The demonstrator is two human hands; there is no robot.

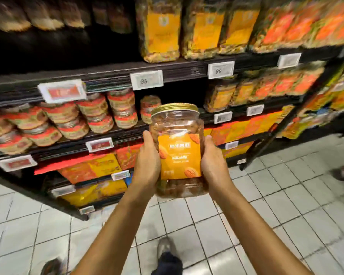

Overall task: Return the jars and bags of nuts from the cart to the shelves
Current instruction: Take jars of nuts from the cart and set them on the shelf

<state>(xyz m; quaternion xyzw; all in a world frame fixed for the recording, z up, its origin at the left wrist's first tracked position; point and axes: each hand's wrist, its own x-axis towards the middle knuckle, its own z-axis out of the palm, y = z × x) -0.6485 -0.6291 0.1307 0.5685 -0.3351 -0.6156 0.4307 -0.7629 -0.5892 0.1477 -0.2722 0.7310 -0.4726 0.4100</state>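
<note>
Blurred shelves point(185, 70), illegible price tags point(146, 80)

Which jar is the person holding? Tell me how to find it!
Look at the black store shelves, then just in front of them, over the tiled floor. There the left hand and right hand grip a tall clear jar of nuts. Unlike the squat red-banded jars stacked behind it, it has a gold lid and an orange label.

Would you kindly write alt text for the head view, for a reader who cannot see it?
A left hand and right hand hold a clear jar of nuts upright before shop shelves, gold lid on, orange label facing the camera. Stacked jars and orange bags sit on the shelves behind.
</note>
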